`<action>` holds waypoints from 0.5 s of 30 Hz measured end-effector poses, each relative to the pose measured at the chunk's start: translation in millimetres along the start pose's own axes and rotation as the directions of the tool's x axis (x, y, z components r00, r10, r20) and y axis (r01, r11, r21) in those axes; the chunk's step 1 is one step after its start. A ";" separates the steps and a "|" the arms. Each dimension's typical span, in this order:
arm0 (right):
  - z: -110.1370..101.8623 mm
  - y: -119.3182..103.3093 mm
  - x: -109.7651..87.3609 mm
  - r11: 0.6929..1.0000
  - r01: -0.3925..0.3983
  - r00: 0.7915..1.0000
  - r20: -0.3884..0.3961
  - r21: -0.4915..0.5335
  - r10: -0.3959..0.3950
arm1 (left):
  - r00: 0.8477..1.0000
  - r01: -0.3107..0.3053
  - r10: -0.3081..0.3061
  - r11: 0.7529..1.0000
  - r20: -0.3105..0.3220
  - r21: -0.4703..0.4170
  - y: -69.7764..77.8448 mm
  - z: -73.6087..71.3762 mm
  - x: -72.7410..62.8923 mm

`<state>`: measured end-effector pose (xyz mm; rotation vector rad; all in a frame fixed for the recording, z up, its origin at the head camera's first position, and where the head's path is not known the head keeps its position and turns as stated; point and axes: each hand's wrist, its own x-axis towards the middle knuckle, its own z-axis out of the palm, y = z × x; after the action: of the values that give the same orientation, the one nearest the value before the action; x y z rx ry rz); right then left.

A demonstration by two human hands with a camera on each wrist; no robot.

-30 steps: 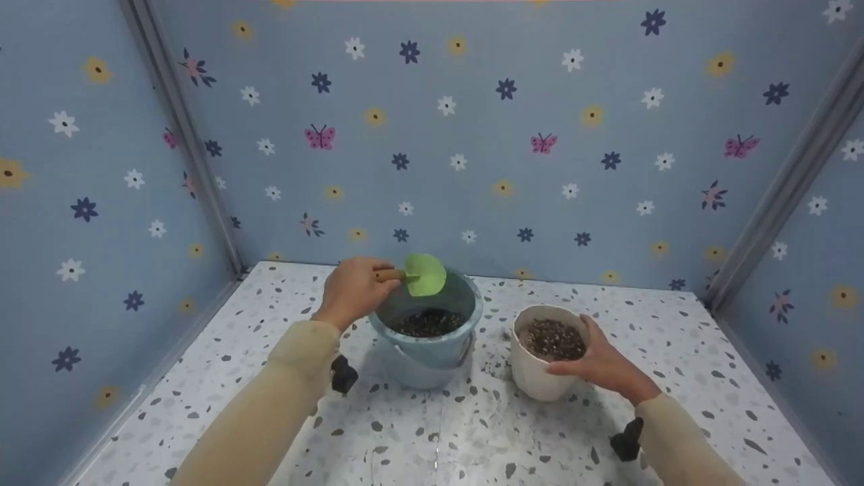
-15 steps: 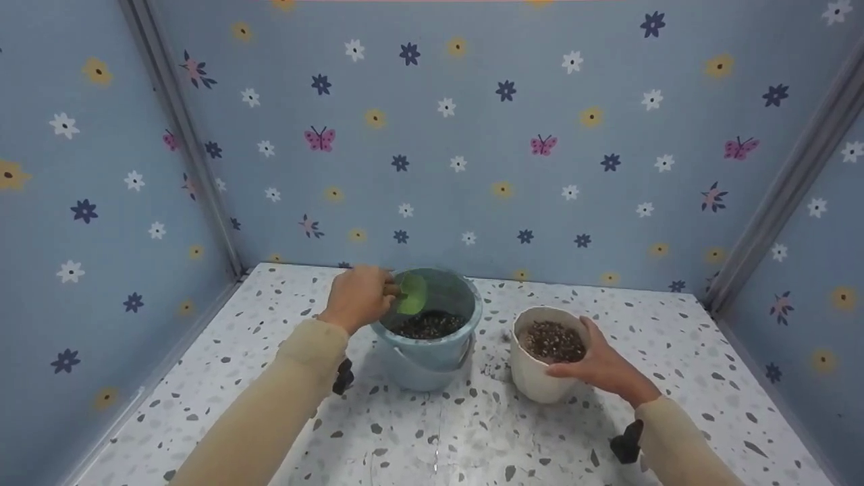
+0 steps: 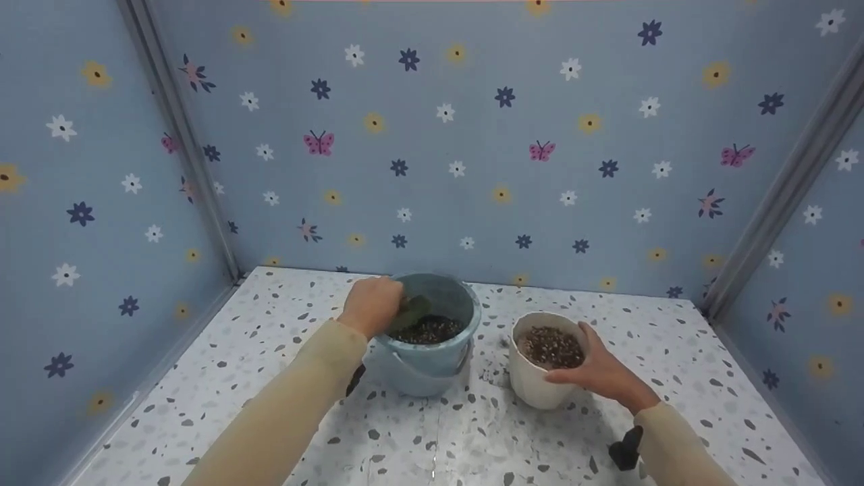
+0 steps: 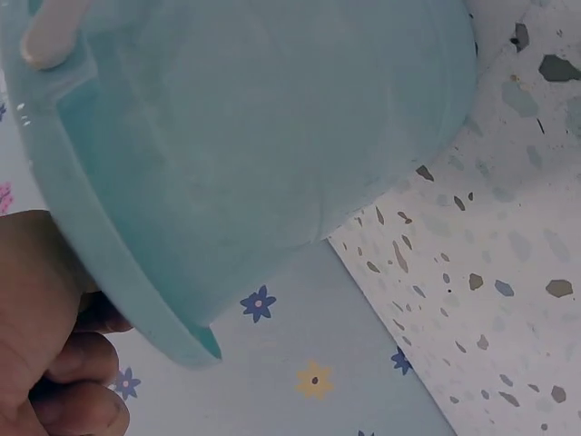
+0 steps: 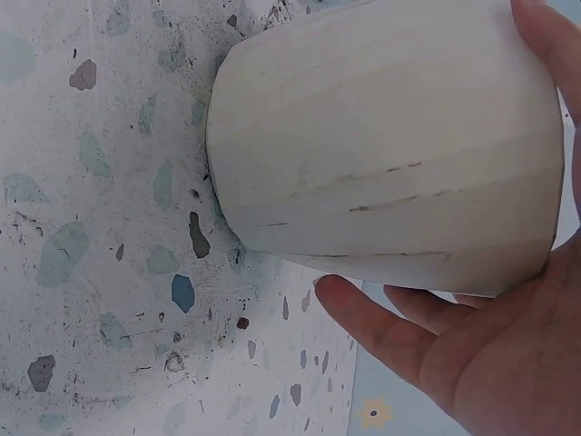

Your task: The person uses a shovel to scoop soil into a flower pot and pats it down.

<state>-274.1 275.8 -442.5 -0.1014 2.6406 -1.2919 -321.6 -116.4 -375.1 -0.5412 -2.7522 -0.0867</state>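
My left hand (image 3: pixel 371 307) grips a small garden trowel (image 3: pixel 413 310) at the left rim of a light blue bucket (image 3: pixel 418 385). The green blade is in shadow inside the bucket, just above or touching the dark soil (image 3: pixel 435 331); which, I cannot tell. The wooden handle is hidden by the hand. In the left wrist view the curled fingers (image 4: pixel 82 391) lie beyond the bucket's rim. To the right stands a white flower pot (image 3: pixel 530 381) with brown soil inside. My right hand (image 3: pixel 604 364) holds its right side, thumb and fingers spread round it (image 5: pixel 490 354).
Both containers stand on a white speckled tabletop (image 3: pixel 472 445). Behind it rises a blue flowered wall (image 3: pixel 432 148), with side walls at left and right. A pale handle (image 3: pixel 432 371) hangs across the bucket's front. Dark smudges of dirt lie near the pot.
My left hand has moved down and slightly right, lowering the trowel from above the bucket's rim into it. The right hand and the flower pot have stayed in place.
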 end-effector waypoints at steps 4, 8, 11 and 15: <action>0.7 0.6 -1.2 1.000 -0.001 1.000 -0.003 0.013 0.001 | 0.999 -0.001 0.000 1.000 0.047 0.008 3.0 0.2 5.0; 2.3 0.6 -3.1 1.000 -0.005 1.000 -0.002 0.020 0.005 | 0.994 0.031 -0.024 0.997 0.105 -0.064 1.4 0.1 5.7; 2.3 0.7 -3.4 1.000 -0.004 1.000 0.002 0.016 0.004 | 0.990 0.060 -0.042 0.989 0.137 -0.136 -2.2 1.6 4.1; 0.5 0.1 -2.0 1.000 0.002 1.000 0.004 0.007 -0.002 | 0.981 0.108 -0.067 0.967 0.180 -0.229 -6.3 3.2 2.6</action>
<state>-272.1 275.8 -442.6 -0.1055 2.6326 -1.3000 -327.2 -120.9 -377.2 -0.5076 -2.9536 -0.4150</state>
